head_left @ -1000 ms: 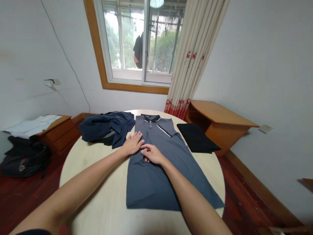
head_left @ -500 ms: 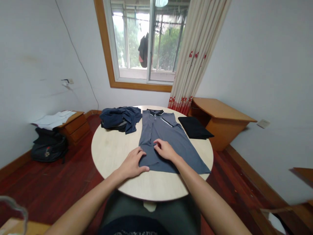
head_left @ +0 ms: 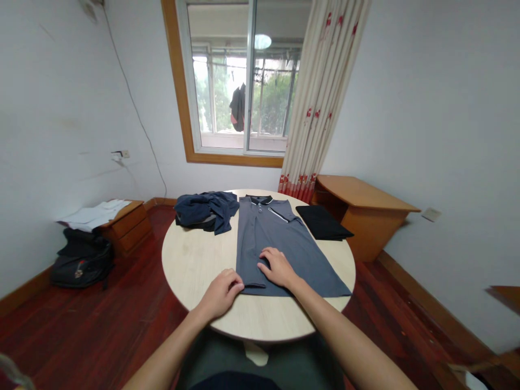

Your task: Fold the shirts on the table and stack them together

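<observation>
A grey polo shirt (head_left: 284, 244) with a black collar and a white-edged pocket lies on the round table, its collar pointing away from me. Its left side is folded in along a straight edge. My left hand (head_left: 222, 293) is at the shirt's lower left corner, thumb and fingers closed on the cloth there. On the lower middle of the shirt rests my right hand (head_left: 278, 268), palm down with its fingers loosely spread, holding nothing.
A crumpled pile of dark clothes (head_left: 205, 210) sits at the table's back left. Folded black cloth (head_left: 323, 222) lies right of the shirt. The round table's (head_left: 190, 260) front edge is close to me. Beyond stand a wooden desk (head_left: 365, 192) and a curtain (head_left: 317, 97).
The left hand has closed on the shirt's lower left corner, and the left edge is now straighter and smoother. My right hand stays on the cloth. The view has tilted upward.
</observation>
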A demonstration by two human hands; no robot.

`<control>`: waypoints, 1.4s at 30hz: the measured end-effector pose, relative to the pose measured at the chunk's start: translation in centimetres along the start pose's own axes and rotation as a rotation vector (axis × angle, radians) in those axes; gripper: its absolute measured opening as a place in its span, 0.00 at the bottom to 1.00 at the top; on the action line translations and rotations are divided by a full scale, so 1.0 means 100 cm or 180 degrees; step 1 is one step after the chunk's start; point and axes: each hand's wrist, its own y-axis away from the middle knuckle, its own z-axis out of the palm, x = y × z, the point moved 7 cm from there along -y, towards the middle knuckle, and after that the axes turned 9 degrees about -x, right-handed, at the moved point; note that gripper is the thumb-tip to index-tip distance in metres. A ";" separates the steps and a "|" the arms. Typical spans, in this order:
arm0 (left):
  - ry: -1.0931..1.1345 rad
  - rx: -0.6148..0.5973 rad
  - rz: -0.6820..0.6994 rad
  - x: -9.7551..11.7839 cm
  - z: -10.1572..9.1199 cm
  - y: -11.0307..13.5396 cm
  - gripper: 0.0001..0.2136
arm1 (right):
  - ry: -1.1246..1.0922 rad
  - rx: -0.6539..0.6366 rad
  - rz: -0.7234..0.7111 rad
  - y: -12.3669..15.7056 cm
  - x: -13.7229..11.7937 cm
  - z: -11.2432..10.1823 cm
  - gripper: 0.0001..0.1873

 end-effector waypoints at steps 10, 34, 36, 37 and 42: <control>-0.0344 -0.0092 -0.0041 0.007 -0.003 0.005 0.03 | -0.1444 -0.0439 0.1114 -0.011 -0.013 0.017 0.12; -0.0985 -0.0532 0.0350 0.032 0.001 -0.006 0.10 | -0.0241 -0.1534 0.1207 -0.014 -0.014 0.000 0.08; -0.0941 -0.0435 0.0497 0.029 0.001 -0.021 0.14 | 0.0070 -0.1077 0.1211 -0.031 -0.018 -0.017 0.11; -0.0958 -0.0410 0.0577 0.026 0.002 -0.029 0.14 | 0.0191 -0.0789 0.1186 -0.041 -0.019 -0.025 0.13; -0.1325 -0.0818 0.1018 0.010 0.020 -0.066 0.23 | 0.0211 -0.0514 0.0562 -0.092 -0.017 -0.015 0.22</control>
